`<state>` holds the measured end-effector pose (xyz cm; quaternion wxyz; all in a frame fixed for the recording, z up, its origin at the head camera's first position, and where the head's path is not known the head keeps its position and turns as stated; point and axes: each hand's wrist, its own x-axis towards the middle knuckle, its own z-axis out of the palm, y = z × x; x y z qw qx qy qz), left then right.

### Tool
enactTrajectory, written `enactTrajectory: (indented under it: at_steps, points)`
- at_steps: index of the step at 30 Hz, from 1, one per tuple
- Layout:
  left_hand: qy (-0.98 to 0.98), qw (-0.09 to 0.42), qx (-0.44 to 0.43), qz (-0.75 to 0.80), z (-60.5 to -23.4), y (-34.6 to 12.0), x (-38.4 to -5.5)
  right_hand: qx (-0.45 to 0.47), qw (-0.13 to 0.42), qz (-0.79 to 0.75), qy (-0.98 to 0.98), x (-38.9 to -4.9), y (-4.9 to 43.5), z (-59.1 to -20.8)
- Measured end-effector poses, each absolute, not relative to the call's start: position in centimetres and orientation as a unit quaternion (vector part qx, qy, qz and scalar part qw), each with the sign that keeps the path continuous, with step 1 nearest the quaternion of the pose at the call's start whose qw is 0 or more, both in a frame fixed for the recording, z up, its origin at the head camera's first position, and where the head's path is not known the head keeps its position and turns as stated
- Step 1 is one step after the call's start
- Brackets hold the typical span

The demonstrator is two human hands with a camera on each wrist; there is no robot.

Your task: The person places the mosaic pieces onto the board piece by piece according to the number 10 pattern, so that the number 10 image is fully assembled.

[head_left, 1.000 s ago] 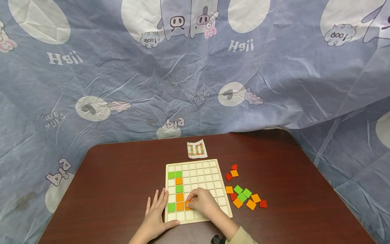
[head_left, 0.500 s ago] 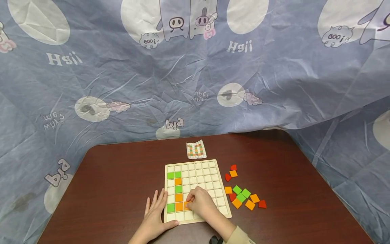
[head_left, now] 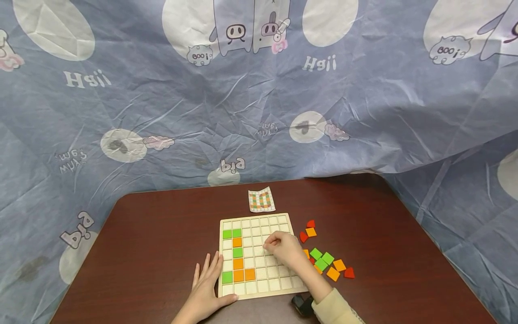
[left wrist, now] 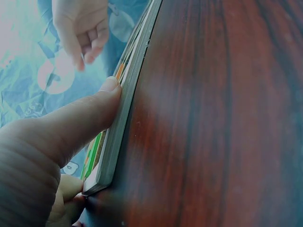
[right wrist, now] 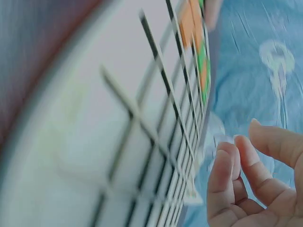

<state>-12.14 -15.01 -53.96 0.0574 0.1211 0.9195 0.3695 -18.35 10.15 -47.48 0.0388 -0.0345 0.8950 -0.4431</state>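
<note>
A pale wooden grid board [head_left: 263, 274] lies on the table, with green and orange square tiles in its left columns. My left hand [head_left: 205, 283] rests at the board's front left corner, fingers spread along the left side. In the left wrist view its thumb [left wrist: 80, 120] lies along the front edge. Over the right half of the board is my right hand [head_left: 286, 248], holding nothing. In the right wrist view its bent fingers [right wrist: 222, 175] and thumb stand slightly apart. An orange tile [head_left: 249, 274] sits in the third column, beside another orange tile [head_left: 238, 275].
Loose green tiles [head_left: 328, 258], orange tiles [head_left: 339, 265] and red quarter-round pieces [head_left: 349, 272] lie right of the board, some hidden by the right arm. A small printed pattern sheet [head_left: 261, 200] lies behind the board. A black object [head_left: 302, 306] is near the right wrist. Printed cloth [head_left: 259, 112] hangs behind the table.
My right hand has let go of the orange tile in the third column and moved up and right over the board. The left hand has stayed in place.
</note>
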Motion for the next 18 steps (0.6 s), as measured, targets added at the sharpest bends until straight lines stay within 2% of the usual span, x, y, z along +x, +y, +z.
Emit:
enactTrajectory:
  at_steps: [7, 18]
  points:
    - [0.919, 0.058, 0.124, 0.37, -54.0, -15.1, -12.1, 0.047, 0.032, -0.461, 0.886, -20.7, 14.0, -46.6]
    - [0.915, 0.057, 0.126, 0.378, -54.0, -15.1, -12.1, 0.073, 0.023, -0.421, 0.904, -22.1, 18.0, -48.2]
